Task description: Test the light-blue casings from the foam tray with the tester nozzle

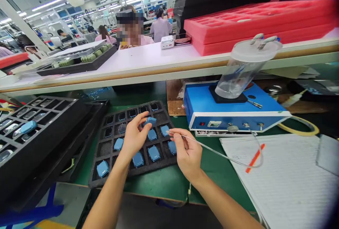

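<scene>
My left hand (134, 136) pinches a small blue device (150, 120) over a black foam tray (104, 148) whose pockets hold several more blue devices. My right hand (186, 151) holds the tip of a thin clear tube (225, 156) just to the right of that device. The tube curves back to a blue box machine (227, 110) that carries a clear plastic canister (243, 68).
Stacked black trays (39, 133) with parts fill the left. A white foam sheet (288, 176) with an orange pen (254, 157) lies at right. A shelf (159, 68) above holds pink foam trays (259, 22). Other people work beyond it.
</scene>
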`<state>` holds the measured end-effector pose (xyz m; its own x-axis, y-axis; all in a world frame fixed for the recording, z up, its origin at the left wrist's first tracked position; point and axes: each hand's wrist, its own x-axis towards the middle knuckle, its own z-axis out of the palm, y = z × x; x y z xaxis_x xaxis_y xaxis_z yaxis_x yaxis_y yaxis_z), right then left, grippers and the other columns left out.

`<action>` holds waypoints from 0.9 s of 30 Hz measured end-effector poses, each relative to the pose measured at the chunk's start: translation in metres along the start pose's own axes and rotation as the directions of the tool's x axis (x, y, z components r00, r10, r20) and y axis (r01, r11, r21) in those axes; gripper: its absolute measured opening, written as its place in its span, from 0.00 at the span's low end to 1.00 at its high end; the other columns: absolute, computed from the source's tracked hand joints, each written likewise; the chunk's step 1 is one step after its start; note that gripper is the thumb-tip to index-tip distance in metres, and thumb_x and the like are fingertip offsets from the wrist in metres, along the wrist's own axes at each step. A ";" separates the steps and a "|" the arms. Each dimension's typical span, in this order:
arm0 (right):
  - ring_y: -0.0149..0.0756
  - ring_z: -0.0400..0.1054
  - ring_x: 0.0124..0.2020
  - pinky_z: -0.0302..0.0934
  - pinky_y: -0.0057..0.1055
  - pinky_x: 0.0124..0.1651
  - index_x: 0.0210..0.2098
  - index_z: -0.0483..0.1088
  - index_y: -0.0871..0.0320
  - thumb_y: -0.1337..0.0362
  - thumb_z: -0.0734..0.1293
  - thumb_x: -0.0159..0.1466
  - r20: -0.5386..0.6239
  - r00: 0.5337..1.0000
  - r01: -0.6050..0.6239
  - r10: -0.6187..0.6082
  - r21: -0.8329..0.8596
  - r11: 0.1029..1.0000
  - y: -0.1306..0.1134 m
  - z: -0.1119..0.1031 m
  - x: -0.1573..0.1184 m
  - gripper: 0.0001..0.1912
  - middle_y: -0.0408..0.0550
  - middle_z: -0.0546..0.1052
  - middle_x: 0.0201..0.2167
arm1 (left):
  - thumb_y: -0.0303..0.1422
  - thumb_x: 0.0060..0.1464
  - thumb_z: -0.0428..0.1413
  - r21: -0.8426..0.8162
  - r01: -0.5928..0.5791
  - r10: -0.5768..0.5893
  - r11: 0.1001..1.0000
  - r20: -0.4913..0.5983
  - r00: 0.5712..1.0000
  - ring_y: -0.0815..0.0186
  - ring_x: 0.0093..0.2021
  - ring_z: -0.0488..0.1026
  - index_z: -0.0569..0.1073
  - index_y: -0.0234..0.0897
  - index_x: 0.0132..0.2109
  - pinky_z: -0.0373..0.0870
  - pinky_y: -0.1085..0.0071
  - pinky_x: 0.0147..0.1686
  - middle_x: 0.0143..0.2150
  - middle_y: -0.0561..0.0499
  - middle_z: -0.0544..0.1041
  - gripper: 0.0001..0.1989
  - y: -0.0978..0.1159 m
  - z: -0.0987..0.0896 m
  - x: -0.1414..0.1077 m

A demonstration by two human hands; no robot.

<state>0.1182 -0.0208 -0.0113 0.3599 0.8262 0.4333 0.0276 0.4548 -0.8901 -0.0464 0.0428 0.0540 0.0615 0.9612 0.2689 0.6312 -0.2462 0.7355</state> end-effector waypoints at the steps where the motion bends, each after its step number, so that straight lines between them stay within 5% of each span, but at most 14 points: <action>1: 0.39 0.78 0.41 0.75 0.38 0.44 0.43 0.78 0.55 0.60 0.64 0.72 -0.005 1.000 0.014 -0.014 0.001 1.000 0.000 0.000 -0.002 0.11 0.51 0.81 0.42 | 0.31 0.58 0.60 -0.160 0.033 -0.035 0.987 -0.015 0.999 0.57 0.49 0.81 0.76 0.36 0.57 0.76 0.66 0.44 0.50 0.42 0.83 0.20 0.003 0.004 -0.012; 4: 0.41 0.77 0.43 0.75 0.41 0.47 0.44 0.78 0.55 0.61 0.64 0.72 -0.006 0.998 0.060 -0.060 -0.002 0.998 0.000 -0.002 -0.006 0.10 0.51 0.81 0.43 | 0.35 0.52 0.65 -0.576 0.145 -0.203 0.804 -0.037 0.978 0.61 0.42 0.80 0.78 0.35 0.49 0.76 0.68 0.44 0.42 0.45 0.83 0.18 0.006 0.023 -0.043; 9: 0.40 0.77 0.43 0.74 0.42 0.49 0.44 0.77 0.53 0.65 0.64 0.72 0.034 0.994 0.104 -0.104 -0.010 0.995 -0.002 -0.003 -0.006 0.09 0.50 0.81 0.43 | 0.34 0.45 0.70 -0.780 0.197 -0.361 0.594 -0.039 0.932 0.68 0.35 0.76 0.70 0.38 0.42 0.77 0.70 0.38 0.37 0.54 0.76 0.20 0.001 0.048 -0.064; 18: 0.42 0.78 0.49 0.73 0.43 0.54 0.46 0.77 0.52 0.67 0.64 0.72 0.120 0.983 0.145 -0.139 -0.042 0.989 -0.003 -0.001 -0.010 0.10 0.50 0.82 0.45 | 0.37 0.49 0.69 -0.767 0.172 -0.343 0.618 -0.067 0.937 0.63 0.45 0.78 0.77 0.36 0.52 0.74 0.68 0.48 0.47 0.45 0.81 0.23 -0.008 0.047 -0.067; 27: 0.42 0.78 0.50 0.74 0.42 0.53 0.47 0.77 0.52 0.67 0.64 0.72 0.129 0.983 0.134 -0.128 -0.041 0.990 0.001 0.003 -0.012 0.11 0.50 0.82 0.46 | 0.35 0.46 0.71 -0.817 0.150 -0.352 0.557 -0.069 0.933 0.66 0.37 0.78 0.72 0.37 0.38 0.75 0.70 0.42 0.35 0.51 0.79 0.17 -0.007 0.048 -0.069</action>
<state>0.1113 -0.0298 -0.0167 0.2298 0.7971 0.5584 0.1139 0.5478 -0.8288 -0.0181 -0.0154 0.0002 -0.2182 0.9753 0.0345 -0.2704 -0.0944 0.9581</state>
